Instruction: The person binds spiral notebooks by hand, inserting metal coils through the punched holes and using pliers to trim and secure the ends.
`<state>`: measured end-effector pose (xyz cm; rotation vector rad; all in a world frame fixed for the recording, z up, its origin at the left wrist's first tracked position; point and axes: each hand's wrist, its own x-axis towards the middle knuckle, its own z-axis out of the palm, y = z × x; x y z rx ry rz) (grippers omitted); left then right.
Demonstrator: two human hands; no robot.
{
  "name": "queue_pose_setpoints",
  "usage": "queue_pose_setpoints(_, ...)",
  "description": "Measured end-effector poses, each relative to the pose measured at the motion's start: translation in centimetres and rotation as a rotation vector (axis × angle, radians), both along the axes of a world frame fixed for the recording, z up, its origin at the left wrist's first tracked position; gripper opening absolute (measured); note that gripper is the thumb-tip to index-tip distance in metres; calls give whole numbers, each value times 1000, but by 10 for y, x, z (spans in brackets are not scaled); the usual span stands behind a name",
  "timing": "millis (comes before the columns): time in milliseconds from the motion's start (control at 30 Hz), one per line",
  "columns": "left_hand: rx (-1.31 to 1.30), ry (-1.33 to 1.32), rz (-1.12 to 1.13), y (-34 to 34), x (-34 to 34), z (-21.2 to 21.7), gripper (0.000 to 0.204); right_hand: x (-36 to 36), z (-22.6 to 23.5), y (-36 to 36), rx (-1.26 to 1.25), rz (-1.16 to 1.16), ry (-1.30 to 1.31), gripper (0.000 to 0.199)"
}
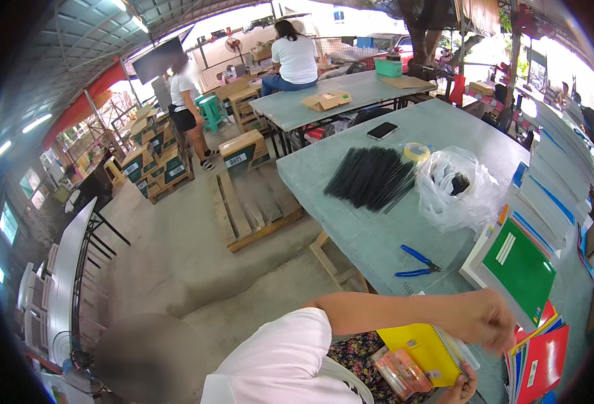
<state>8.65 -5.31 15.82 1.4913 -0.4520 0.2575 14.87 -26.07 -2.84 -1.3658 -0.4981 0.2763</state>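
Note:
Neither of my own hands shows in the head view. Close below me sits a person in a white shirt (276,363). Their one hand (495,323) reaches right over a stack of red notebooks (545,363). The other hand (462,390) holds a yellow spiral notebook (423,347) from beneath, next to a clear packet (400,370). A green notebook (519,269) tops a fanned row of notebooks (553,182) along the right. Blue pliers (415,262), a bundle of black strips (371,178) and a clear plastic bag (455,192) lie on the grey table (351,229).
A tape roll (416,151) and a phone (382,130) lie farther along the table. A wooden pallet (253,209) and stacked cardboard boxes (155,165) stand on the floor at left. One person sits on a second table (324,101); another stands by a green stool (210,111).

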Motion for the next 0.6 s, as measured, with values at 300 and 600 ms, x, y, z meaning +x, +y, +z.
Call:
queue_pose_setpoints(300, 354, -1030, -216, 15, -101, 84, 37, -13, 15, 10, -29, -66, 11, 26)
queue_pose_setpoints(600, 987, -318, 176, -27, 22, -133, 38, 4, -1, -4, -483, -15, 122, 21)
